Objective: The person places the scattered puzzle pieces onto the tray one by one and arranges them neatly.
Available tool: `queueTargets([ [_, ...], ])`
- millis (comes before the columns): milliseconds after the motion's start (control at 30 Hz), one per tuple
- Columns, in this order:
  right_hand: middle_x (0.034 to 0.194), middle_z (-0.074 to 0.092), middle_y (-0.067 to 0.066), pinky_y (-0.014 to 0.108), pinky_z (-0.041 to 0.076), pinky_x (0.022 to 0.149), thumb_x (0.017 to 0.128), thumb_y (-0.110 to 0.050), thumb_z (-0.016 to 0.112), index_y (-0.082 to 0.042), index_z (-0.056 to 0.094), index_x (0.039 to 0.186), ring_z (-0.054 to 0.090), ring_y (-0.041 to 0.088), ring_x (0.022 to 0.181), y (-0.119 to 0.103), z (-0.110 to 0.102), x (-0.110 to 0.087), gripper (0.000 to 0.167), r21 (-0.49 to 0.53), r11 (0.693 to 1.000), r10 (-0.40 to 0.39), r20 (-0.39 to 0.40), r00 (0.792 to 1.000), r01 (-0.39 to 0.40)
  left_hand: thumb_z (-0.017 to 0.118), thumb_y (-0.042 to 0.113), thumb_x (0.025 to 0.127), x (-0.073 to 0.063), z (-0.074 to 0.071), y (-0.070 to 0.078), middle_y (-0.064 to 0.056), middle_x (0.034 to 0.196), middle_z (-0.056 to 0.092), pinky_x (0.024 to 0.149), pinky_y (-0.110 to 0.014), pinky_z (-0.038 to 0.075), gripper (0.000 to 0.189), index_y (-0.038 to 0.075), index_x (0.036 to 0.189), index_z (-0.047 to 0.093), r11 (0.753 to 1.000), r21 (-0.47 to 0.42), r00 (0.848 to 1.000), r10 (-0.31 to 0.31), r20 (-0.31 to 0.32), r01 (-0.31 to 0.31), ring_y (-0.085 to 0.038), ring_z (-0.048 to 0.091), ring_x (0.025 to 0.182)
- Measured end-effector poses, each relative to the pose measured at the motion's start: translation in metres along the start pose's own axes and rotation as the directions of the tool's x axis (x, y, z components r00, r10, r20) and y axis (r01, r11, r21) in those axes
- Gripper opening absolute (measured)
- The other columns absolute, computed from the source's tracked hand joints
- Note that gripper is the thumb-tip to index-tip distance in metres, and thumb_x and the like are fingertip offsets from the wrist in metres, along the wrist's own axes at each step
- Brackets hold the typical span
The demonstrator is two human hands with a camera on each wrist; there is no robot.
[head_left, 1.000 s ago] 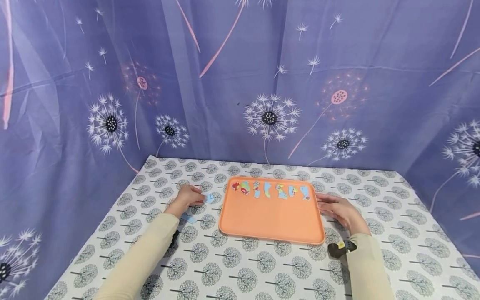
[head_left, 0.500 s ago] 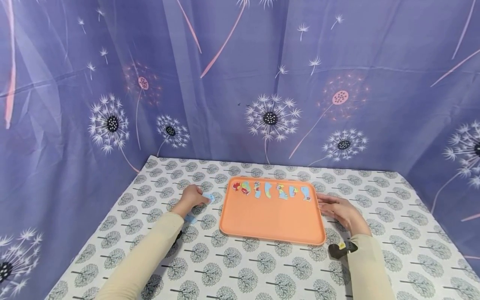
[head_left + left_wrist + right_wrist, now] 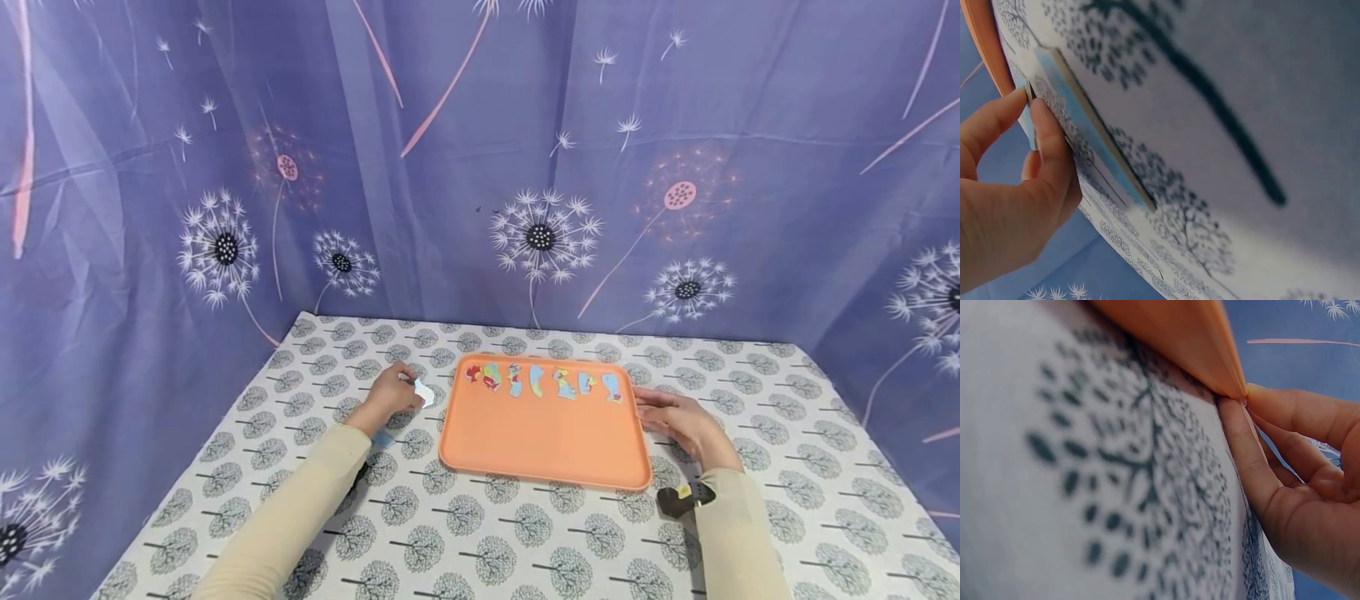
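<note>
My left hand point(image 3: 390, 395) pinches a small light-blue puzzle piece point(image 3: 424, 393) between thumb and fingertips, just left of the orange tray point(image 3: 543, 437). The piece is tilted and catches the light. In the left wrist view, a second flat blue piece point(image 3: 1088, 122) with a thick tan edge lies on the cloth beside that hand; the forearm partly hides it in the head view. At the tray's right side, my right hand point(image 3: 686, 425) holds the rim, thumb at its edge and a finger tucked against its lower side, as the right wrist view shows.
Several picture puzzle pieces point(image 3: 536, 380) lie in a row along the tray's far side. A tree-print cloth point(image 3: 480, 554) covers the table. Purple dandelion curtains point(image 3: 450, 208) hang behind and at both sides. A black wrist device point(image 3: 678, 498) sits on the right wrist.
My left hand has shifted slightly right, and the piece in its fingers has gone from lying nearly flat to tilted and shiny. The right hand and tray look unmoved.
</note>
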State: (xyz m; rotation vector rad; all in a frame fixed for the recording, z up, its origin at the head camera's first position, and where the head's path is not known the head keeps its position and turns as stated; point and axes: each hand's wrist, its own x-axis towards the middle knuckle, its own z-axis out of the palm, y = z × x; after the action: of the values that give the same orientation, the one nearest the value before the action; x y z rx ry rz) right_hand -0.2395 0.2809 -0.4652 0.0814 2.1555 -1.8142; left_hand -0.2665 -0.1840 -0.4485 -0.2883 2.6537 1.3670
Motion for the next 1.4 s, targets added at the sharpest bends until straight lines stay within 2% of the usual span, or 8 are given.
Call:
queueTargets([
  [133, 0.141, 0.047, 0.022, 0.025, 0.053, 0.094, 0.09, -0.001, 0.062, 0.007, 0.032, 0.145, 0.06, 0.002, 0.096, -0.001, 0.0, 0.0, 0.063, 0.004, 1.0, 0.005, -0.004, 1.0, -0.005, 0.069, -0.011, 0.077, 0.001, 0.001, -0.002, -0.011, 0.081, 0.057, 0.061, -0.026, 0.059, 0.039, 0.0, 0.111, 0.055, 0.995, -0.094, 0.999, 0.034, 0.016, -0.032, -0.016, 0.06, 0.063],
  [300, 0.14, 0.046, 0.024, 0.025, 0.054, 0.093, 0.089, 0.001, 0.061, 0.008, 0.032, 0.144, 0.061, 0.004, 0.096, -0.002, 0.001, -0.001, 0.063, 0.014, 1.0, 0.0, 0.004, 1.0, 0.0, 0.064, -0.011, 0.084, 0.002, -0.003, -0.003, -0.015, 0.087, 0.062, 0.073, -0.032, 0.061, 0.033, -0.003, 0.115, 0.056, 0.969, -0.247, 0.998, 0.026, 0.057, -0.011, -0.018, 0.064, 0.071],
  [533, 0.141, 0.044, 0.026, 0.024, 0.053, 0.093, 0.09, 0.001, 0.061, 0.009, 0.03, 0.145, 0.061, 0.004, 0.096, -0.002, 0.0, -0.001, 0.063, 0.007, 1.0, -0.021, 0.015, 1.0, 0.021, 0.064, -0.003, 0.088, 0.004, -0.009, 0.005, -0.014, 0.099, 0.06, 0.087, -0.031, 0.058, 0.041, -0.001, 0.128, 0.054, 0.897, -0.434, 0.993, -0.033, 0.113, 0.079, -0.02, 0.068, 0.085],
  [667, 0.141, 0.044, 0.026, 0.025, 0.053, 0.094, 0.091, 0.001, 0.06, 0.01, 0.029, 0.145, 0.062, 0.005, 0.096, -0.002, 0.0, -0.001, 0.062, 0.013, 1.0, -0.026, 0.019, 0.999, 0.026, 0.063, -0.005, 0.089, 0.003, -0.006, 0.012, -0.017, 0.107, 0.058, 0.094, -0.031, 0.055, 0.045, -0.001, 0.133, 0.051, 0.848, -0.524, 0.99, -0.013, 0.139, 0.085, -0.022, 0.067, 0.092],
  [867, 0.143, 0.041, 0.028, 0.025, 0.053, 0.094, 0.091, 0.001, 0.06, 0.009, 0.029, 0.145, 0.061, 0.005, 0.098, -0.001, 0.0, -0.001, 0.063, 0.008, 1.0, -0.02, 0.022, 1.0, 0.02, 0.063, -0.009, 0.087, 0.005, 0.011, 0.024, -0.017, 0.104, 0.062, 0.09, -0.028, 0.056, 0.045, -0.003, 0.13, 0.054, 0.789, -0.611, 0.99, 0.032, 0.139, 0.06, -0.016, 0.068, 0.081],
  [1033, 0.143, 0.04, 0.028, 0.025, 0.053, 0.094, 0.092, 0.0, 0.06, 0.009, 0.029, 0.145, 0.06, 0.005, 0.099, -0.001, 0.0, -0.001, 0.062, 0.004, 1.0, -0.017, 0.018, 1.0, 0.016, 0.063, -0.012, 0.085, 0.007, 0.028, 0.038, -0.017, 0.1, 0.063, 0.089, -0.03, 0.057, 0.044, -0.005, 0.128, 0.056, 0.754, -0.653, 0.984, 0.066, 0.167, 0.061, -0.016, 0.067, 0.078],
  [1167, 0.144, 0.039, 0.028, 0.025, 0.053, 0.094, 0.092, -0.001, 0.06, 0.009, 0.029, 0.145, 0.06, 0.005, 0.1, 0.0, 0.0, -0.001, 0.062, -0.003, 1.0, -0.022, 0.02, 1.0, 0.022, 0.065, -0.011, 0.083, 0.006, 0.042, 0.05, -0.017, 0.099, 0.064, 0.098, -0.039, 0.052, 0.045, -0.002, 0.127, 0.058, 0.748, -0.66, 0.978, 0.077, 0.192, 0.07, -0.02, 0.067, 0.078],
  [1400, 0.143, 0.041, 0.027, 0.025, 0.053, 0.094, 0.091, -0.001, 0.06, 0.008, 0.031, 0.145, 0.06, 0.003, 0.097, 0.0, -0.001, -0.001, 0.062, -0.001, 1.0, -0.018, 0.009, 1.0, 0.018, 0.065, -0.012, 0.083, 0.0, 0.069, 0.075, -0.016, 0.101, 0.064, 0.099, -0.043, 0.05, 0.044, -0.004, 0.126, 0.059, 0.732, -0.678, 0.967, 0.12, 0.227, 0.068, -0.017, 0.067, 0.075],
])
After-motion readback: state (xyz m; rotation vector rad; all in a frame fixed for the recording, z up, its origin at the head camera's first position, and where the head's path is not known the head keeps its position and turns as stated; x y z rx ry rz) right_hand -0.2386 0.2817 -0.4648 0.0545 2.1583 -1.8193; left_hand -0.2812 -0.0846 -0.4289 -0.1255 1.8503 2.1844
